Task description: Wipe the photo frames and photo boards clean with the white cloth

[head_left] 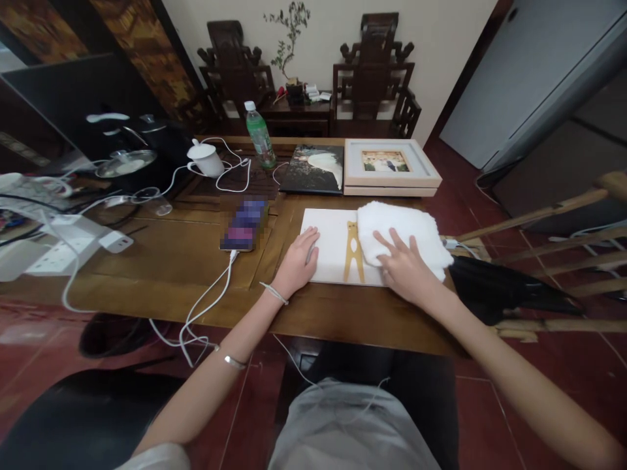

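Note:
A white rectangular board [329, 251] with a yellow figure [353, 251] on its face lies flat near the table's front edge. My left hand [298, 261] rests at the board's left edge, open, its fingers stretched out. Over the right part of the board lies a folded, fluffy white towel [406, 225]. On top of it sits my right hand [404, 264], open and palm down, with fingers spread across the cloth. The towel hides the board's right side.
Behind the board are a dark picture [313, 173] and a pale framed picture [392, 163]. To the left are a charging phone [245, 225], a green bottle [260, 137], a lidded white cup [206, 158] and a power strip [63, 251] with loose cables. A wooden rack stands right.

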Demonstrator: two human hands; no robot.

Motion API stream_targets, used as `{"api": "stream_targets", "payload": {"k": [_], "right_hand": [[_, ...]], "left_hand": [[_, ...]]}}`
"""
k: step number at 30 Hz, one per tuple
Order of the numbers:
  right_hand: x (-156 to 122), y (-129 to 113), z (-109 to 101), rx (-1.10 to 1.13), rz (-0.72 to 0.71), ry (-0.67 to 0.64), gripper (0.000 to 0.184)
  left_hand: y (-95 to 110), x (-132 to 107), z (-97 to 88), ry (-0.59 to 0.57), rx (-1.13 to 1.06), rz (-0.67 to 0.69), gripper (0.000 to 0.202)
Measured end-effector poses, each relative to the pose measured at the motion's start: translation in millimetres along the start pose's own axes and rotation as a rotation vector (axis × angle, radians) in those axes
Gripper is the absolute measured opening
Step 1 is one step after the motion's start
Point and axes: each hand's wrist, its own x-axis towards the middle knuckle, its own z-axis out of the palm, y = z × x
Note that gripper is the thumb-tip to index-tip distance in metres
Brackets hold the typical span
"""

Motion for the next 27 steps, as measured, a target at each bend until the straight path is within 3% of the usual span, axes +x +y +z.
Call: {"api": "stream_targets", "payload": {"k": [5, 8, 11, 20, 23, 27], "right_hand": [[-64, -35, -17, 0.034, -0.059, 0.006, 0.024], [-77, -36, -23, 0.088, -0.098, -0.006, 0.025], [-60, -22, -21, 0.119, -0.093, -0.043, 0.031], [48, 34, 2, 0.089, 0.030, -0.012, 0.042], [52, 34, 4, 0.072, 0.050, -0.003, 0.043], [16, 7, 3, 0.062, 0.032, 0.015, 0.037]], "left_hand": [[1, 0, 0.4, 0.010, 0.008, 0.013, 0.036], [1, 0, 0.8, 0.015, 0.005, 0.004, 0.036], [1, 0, 1.0, 0.010, -0.001, -0.003, 0.036], [-2, -1, 0.5, 0.005, -0.017, -0.007, 0.036], [-2, -1, 0.6, 0.009, -0.018, 0.001, 0.036], [-1, -1, 0.3, 0.007, -0.012, 0.005, 0.036]]}}
